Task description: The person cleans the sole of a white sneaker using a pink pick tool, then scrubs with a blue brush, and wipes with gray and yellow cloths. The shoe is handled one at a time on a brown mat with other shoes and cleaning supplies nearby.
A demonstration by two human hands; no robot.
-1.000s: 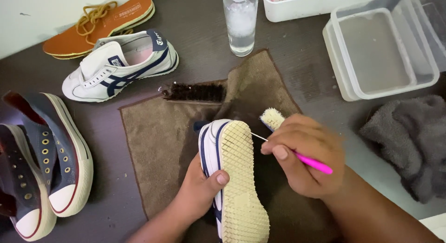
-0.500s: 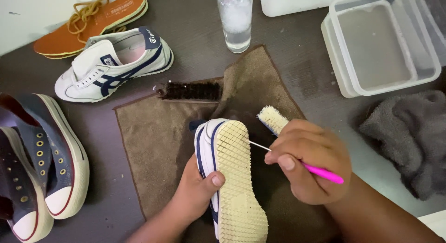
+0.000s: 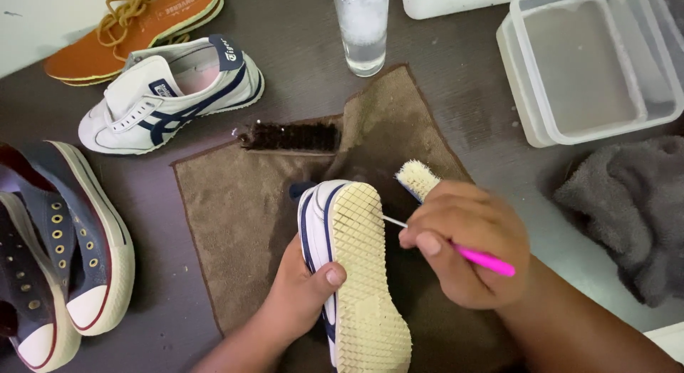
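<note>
My left hand [image 3: 303, 284] grips a white sneaker with navy stripes [image 3: 353, 270], held on its side with the cream waffle sole facing up. My right hand [image 3: 467, 248] is closed around a thin pick with a pink handle [image 3: 484, 260]; its metal tip touches the sole's right edge near the toe. A small brush with pale bristles [image 3: 417, 178] pokes out just above my right hand. Both hands are over a brown towel [image 3: 242, 216].
A dark bristle brush [image 3: 288, 137] lies at the towel's top edge. The matching white sneaker [image 3: 171, 95], orange insoles with laces [image 3: 132, 32], navy canvas shoes [image 3: 60, 252], a clear bottle [image 3: 361, 27], stacked plastic tubs [image 3: 591, 66] and a grey cloth [image 3: 634, 202] surround it.
The pick tip has slid slightly along the sole's edge with small movements of my right hand. The view shifted a little; the shoe stays in my left hand.
</note>
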